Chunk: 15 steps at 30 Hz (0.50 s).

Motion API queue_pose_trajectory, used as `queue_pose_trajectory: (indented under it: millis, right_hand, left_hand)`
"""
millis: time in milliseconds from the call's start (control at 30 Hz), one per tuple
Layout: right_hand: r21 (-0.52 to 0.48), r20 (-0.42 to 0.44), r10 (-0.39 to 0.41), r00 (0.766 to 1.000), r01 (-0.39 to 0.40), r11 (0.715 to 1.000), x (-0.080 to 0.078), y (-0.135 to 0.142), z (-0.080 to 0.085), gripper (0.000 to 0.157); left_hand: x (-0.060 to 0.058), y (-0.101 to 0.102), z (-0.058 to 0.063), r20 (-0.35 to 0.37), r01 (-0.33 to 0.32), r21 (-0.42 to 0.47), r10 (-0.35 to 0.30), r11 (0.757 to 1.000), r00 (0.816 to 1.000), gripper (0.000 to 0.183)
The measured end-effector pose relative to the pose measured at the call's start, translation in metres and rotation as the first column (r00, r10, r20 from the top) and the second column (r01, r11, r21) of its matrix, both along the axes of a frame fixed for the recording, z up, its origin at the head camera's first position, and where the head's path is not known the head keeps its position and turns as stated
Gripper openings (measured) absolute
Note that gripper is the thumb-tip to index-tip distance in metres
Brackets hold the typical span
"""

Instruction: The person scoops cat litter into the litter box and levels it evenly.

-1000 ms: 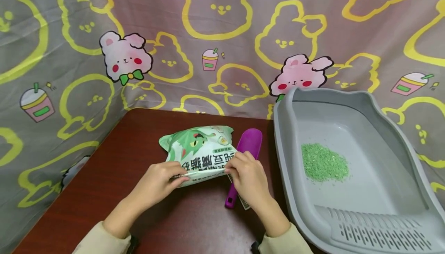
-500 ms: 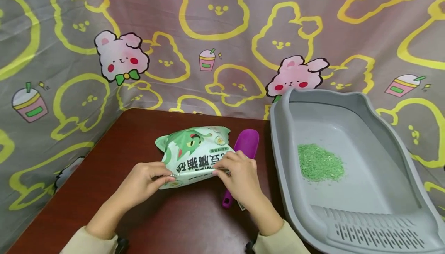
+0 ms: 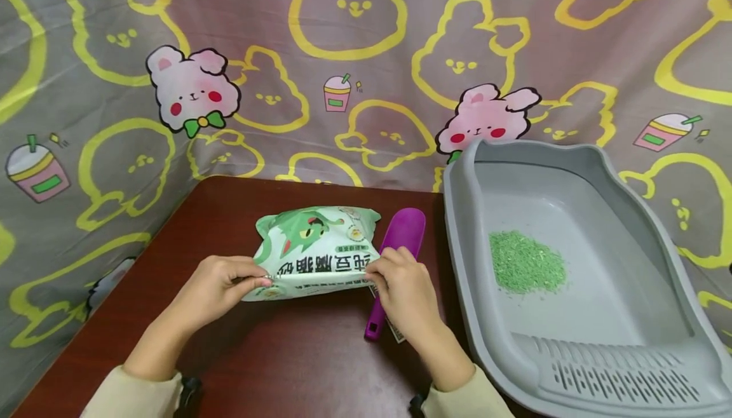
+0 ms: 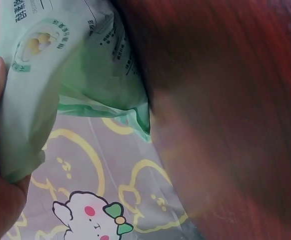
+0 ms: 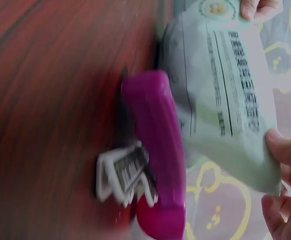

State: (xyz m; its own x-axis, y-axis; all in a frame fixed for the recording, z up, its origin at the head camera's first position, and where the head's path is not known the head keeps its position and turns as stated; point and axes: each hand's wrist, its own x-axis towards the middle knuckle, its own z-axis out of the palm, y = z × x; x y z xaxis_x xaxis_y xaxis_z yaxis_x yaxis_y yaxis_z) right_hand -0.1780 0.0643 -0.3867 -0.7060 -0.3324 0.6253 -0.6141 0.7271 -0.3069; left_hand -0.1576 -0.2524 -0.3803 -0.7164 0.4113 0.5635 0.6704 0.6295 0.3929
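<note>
A pale green cat litter bag (image 3: 320, 234) lies on the table, its near edge folded over and stretched into a straight line. My left hand (image 3: 214, 288) pinches the left end of that fold between thumb and fingers. At the right end, my right hand (image 3: 407, 288) pinches the same fold. In the left wrist view the folded flap of the bag (image 4: 30, 110) stands out from its body. The right wrist view shows both hands at the two ends of the bag (image 5: 220, 95). Beside the bag, partly behind my right hand, lies a purple scoop (image 3: 405, 234).
On the right stands a large grey litter box (image 3: 457, 240) with a slotted front part. A patch of green litter (image 3: 526, 262) lies inside it. A small white printed tag (image 5: 123, 170) sits by the scoop handle. A patterned curtain (image 3: 366, 132) hangs behind the dark red table (image 3: 297, 367).
My left hand has moved left to the bag's corner. My right hand shifted left, then back right. The fold is now longer and straighter between them.
</note>
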Motion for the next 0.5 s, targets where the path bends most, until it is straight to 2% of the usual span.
queue_pose_trajectory:
  millis: [167,300,400,500]
  right_hand:
    - [-0.015,0.006,-0.046,0.999,0.046,0.999,0.0,0.006,0.0,0.006]
    - [-0.032,0.031,-0.106,0.994,0.107,0.994,0.001,0.008,-0.001,0.007]
    - [-0.063,0.026,-0.104,0.994,0.105,0.992,0.001,0.007,-0.003,0.011]
    - [-0.085,0.014,-0.074,0.997,0.075,0.994,-0.001,0.007,-0.005,0.012]
  left_hand:
    - [0.0,-0.003,-0.001,0.022,0.006,0.017,-0.007,1.0,1.0,0.02]
    - [0.0,-0.003,-0.003,-0.007,-0.019,-0.014,0.019,1.0,1.0,0.023]
    - [0.002,-0.001,-0.003,0.012,-0.085,-0.1,0.086,0.991,0.996,0.018]
    - [0.006,0.007,0.004,0.088,-0.182,-0.229,0.207,0.956,0.974,0.009]
